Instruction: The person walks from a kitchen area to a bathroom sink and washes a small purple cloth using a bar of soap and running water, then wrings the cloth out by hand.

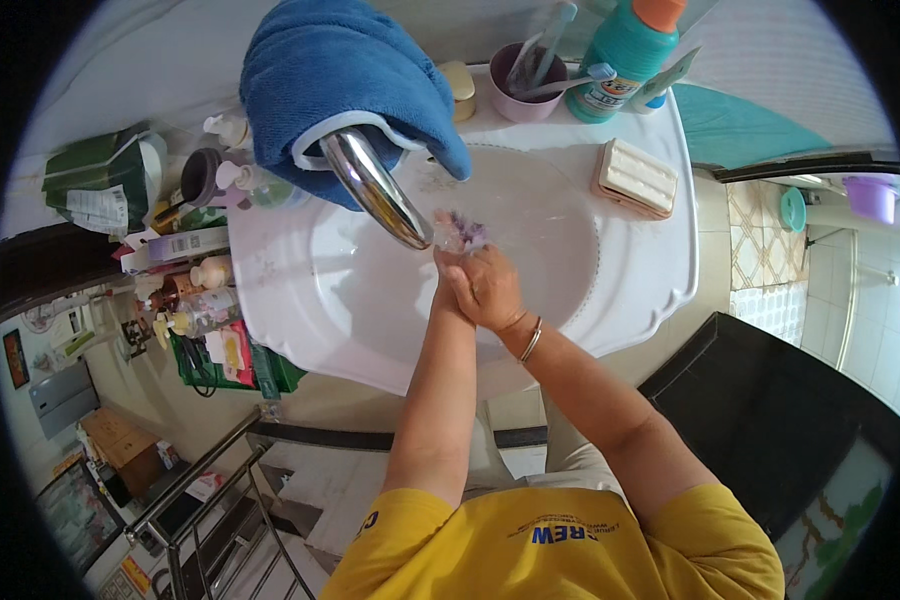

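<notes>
Both my hands are together over the white sink basin, just right of the tip of the chrome faucet. Between them shows a small wet thing, purple and clear; its kind I cannot make out. My left hand is at its left side, partly covered by the other hand, its fingers bent against it. My right hand, with a metal bangle at the wrist, is closed, its fingers curled against the left hand and the thing's near end. A blue towel hangs over the faucet's base.
On the basin's back rim stand a pink cup with toothbrushes and a teal bottle with an orange cap. A soap box lies at the right. Several bottles crowd the left side. A black panel stands at lower right.
</notes>
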{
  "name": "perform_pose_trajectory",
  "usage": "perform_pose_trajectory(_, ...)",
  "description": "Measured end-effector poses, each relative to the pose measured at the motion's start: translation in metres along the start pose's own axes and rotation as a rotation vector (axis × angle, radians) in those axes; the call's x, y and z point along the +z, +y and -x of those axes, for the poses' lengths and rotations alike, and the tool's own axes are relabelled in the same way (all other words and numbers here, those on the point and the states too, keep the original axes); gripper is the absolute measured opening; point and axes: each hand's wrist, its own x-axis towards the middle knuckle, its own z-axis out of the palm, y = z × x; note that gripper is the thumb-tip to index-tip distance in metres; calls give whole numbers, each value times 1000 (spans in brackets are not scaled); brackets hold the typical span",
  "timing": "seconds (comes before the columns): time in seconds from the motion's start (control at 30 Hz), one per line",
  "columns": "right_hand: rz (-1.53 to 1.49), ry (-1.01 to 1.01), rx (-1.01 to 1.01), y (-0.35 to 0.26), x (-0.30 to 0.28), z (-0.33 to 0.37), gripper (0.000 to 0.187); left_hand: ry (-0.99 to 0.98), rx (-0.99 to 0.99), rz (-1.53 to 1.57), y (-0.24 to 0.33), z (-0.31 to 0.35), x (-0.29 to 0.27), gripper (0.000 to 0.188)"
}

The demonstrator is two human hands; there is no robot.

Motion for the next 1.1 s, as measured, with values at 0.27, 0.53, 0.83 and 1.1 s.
perform_pose_trajectory(0.27, 127, -213, 372, 37, 22, -25, 19, 246, -223, 144, 36, 27, 35, 24)
perform_pose_trajectory(0.53, 153, -480, 197, 77, 16, -26, 33, -182, -13, -280, 88, 28, 2, 26)
perform_pose_trajectory(0.83, -365, -404, 246, 0, 23, -9, 23, -233, -403, 213, 59, 1, -87, 26)
perform_pose_trajectory(1.1, 206, -247, 582, 49, 4, -24, 25, 230, -427, -121, 29, 41, 41, 35)
